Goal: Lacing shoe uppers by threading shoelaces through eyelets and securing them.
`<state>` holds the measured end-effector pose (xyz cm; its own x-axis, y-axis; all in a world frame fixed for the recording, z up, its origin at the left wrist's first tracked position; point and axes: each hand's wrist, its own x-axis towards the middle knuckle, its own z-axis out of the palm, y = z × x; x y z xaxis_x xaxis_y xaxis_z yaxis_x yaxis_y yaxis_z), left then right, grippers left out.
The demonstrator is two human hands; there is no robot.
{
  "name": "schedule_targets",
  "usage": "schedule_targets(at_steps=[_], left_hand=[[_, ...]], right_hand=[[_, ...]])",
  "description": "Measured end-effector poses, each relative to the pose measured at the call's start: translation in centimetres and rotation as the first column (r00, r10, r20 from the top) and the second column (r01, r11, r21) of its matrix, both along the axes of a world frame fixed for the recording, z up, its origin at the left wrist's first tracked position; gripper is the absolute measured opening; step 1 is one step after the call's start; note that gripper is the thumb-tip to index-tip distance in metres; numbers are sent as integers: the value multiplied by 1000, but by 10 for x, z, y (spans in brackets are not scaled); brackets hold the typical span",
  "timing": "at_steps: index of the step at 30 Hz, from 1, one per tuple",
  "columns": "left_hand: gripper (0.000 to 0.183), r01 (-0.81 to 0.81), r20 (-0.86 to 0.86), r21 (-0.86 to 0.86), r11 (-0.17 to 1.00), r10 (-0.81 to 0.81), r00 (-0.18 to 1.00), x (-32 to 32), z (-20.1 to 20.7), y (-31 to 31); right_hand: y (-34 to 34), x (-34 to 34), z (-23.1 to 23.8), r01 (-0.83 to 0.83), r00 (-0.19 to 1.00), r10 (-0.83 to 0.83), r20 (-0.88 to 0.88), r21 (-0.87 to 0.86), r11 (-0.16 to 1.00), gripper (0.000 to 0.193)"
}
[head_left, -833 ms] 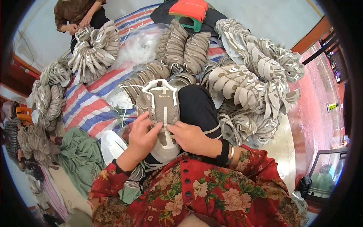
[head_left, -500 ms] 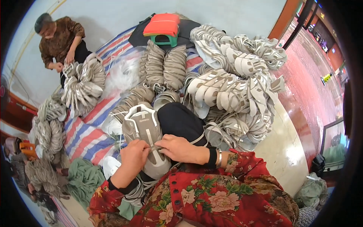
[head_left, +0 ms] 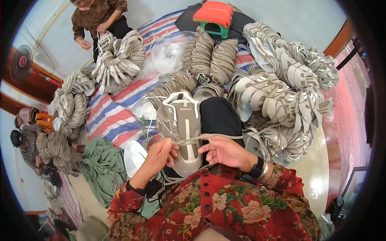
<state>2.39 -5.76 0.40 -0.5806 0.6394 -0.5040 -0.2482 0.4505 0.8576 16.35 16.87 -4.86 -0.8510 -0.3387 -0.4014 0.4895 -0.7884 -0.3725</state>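
A grey-brown shoe upper (head_left: 183, 114) with a pale collar lies across my lap, its white toe part toward me. A light shoelace (head_left: 196, 139) crosses it from side to side. At the shoe's left edge, my left hand (head_left: 159, 156) is closed with its fingers pinched on the lace. My right hand (head_left: 227, 152) is on the other side with fingers apart, just under the lace, and seems to grip nothing. A white piece (head_left: 135, 157) lies left of my left wrist.
Bundles of shoe uppers (head_left: 273, 100) pile up on the right, with more stacks (head_left: 199, 54) ahead. A red-topped green stool (head_left: 213, 18) stands at the back on a striped sheet (head_left: 116, 116). One person (head_left: 98, 24) handles a bundle at far left. Green cloth (head_left: 100, 168) lies at left.
My hands were together over the shoe's middle; now they are apart, and the lace is stretched sideways. The right fingers have opened. The view has shifted left.
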Motion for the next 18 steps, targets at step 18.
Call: schedule_targets(at_steps=[18], left_hand=[[39, -647, -175, 674, 357, 928, 330, -148, 52, -219]], right_hand=[[208, 135, 71, 898, 426, -861, -278, 248, 364, 10]])
